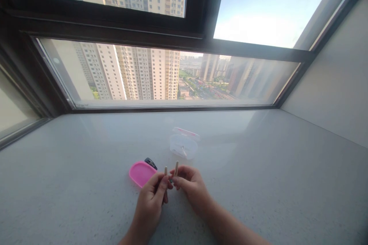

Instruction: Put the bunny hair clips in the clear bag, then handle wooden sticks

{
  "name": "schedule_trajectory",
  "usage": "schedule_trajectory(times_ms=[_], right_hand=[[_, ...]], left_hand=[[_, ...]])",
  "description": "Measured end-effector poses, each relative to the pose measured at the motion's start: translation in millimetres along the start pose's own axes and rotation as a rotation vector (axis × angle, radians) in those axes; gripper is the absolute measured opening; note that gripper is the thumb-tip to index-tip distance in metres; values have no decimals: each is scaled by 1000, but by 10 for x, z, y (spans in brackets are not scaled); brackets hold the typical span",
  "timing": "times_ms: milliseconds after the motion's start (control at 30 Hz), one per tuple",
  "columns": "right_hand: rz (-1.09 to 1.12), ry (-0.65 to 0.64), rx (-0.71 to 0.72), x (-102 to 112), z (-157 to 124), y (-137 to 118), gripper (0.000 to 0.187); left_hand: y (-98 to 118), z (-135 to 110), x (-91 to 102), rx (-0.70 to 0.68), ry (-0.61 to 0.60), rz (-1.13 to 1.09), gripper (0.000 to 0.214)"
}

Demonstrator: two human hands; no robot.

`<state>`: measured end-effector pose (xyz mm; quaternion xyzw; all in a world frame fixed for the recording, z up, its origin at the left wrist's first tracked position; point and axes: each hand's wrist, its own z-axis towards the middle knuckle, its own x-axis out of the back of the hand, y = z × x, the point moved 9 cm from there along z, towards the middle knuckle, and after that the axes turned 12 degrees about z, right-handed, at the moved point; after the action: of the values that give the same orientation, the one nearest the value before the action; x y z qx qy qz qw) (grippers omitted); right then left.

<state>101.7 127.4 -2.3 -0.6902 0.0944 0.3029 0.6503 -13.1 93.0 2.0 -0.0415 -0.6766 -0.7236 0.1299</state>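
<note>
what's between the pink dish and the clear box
In the head view, a black clip lies between them, right by the pink dish.

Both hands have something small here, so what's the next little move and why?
Perhaps hold the left hand steady and ease the right hand slightly inward: the left pinches one slim pale piece, the right a second pale piece, and their upright tips stand close with a gap between.
</note>
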Motion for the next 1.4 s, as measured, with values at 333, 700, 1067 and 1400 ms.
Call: schedule_trajectory(times_ms=[333,700,1067,1400], right_hand=[[26,-56,-11,-82,6,-18,22],[-31,-65,-25,-100,-20,-24,29],[61,-43,14,-81,-9,-3,30],[15,-45,50,-73,-10,-31,24]], left_hand=[[-24,14,-27,40,-44,-179,29],[14,-3,-38,42,-38,-220,27],[27,-19,54,46,45,-152,28],[68,-26,58,-1,41,-138,27]])
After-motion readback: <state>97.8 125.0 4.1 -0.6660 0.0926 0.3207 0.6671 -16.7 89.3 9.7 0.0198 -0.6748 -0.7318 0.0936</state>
